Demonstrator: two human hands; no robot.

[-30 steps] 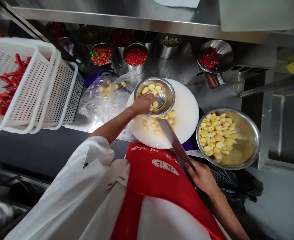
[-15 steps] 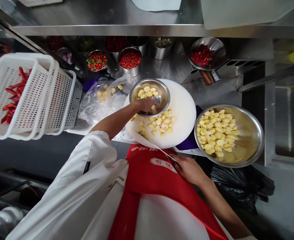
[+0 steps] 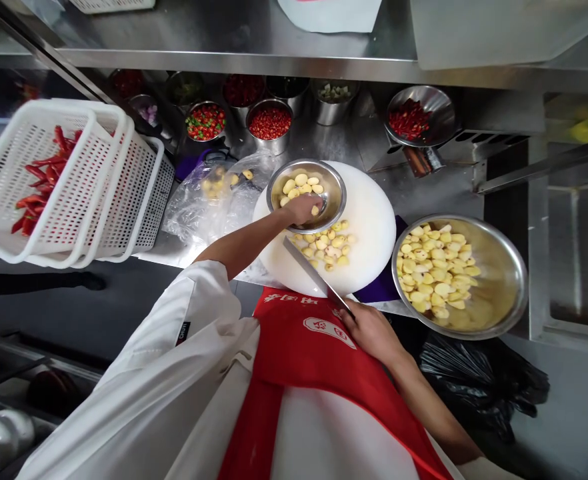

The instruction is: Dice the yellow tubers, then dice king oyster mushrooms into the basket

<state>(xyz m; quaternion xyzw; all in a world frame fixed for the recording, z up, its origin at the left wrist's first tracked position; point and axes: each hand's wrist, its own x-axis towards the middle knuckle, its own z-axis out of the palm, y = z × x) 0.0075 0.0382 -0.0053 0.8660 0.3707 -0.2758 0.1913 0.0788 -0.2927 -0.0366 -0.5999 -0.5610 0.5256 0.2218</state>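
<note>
My left hand (image 3: 304, 209) reaches into a small steel bowl (image 3: 341, 193) of peeled small potatoes (image 3: 301, 180). Its fingers are closed around a pale yellow potato (image 3: 315, 211) at the bowl's near side. The bowl stands on a round white cutting board (image 3: 374, 233). Just in front of it, cut potato pieces (image 3: 333, 251) are spread over the board. My right hand (image 3: 373, 330) grips a kitchen knife (image 3: 314, 272) by its handle, close to the red apron. The blade points left and away, over the board's near edge, and its flat side shows.
On the right stands a large steel bowl (image 3: 509, 293) of cut potatoes. Stacked white baskets (image 3: 101, 180) with red chillies are on the left, beside a clear plastic bag (image 3: 199, 207). Steel pots (image 3: 277, 143) and a pan (image 3: 441, 107) line the back beneath a shelf edge (image 3: 254, 65).
The knife has turned from nearly edge-on to showing its flat side, and its tip has moved up away from me. My left hand stays in the small bowl. The whole view has shifted slightly.
</note>
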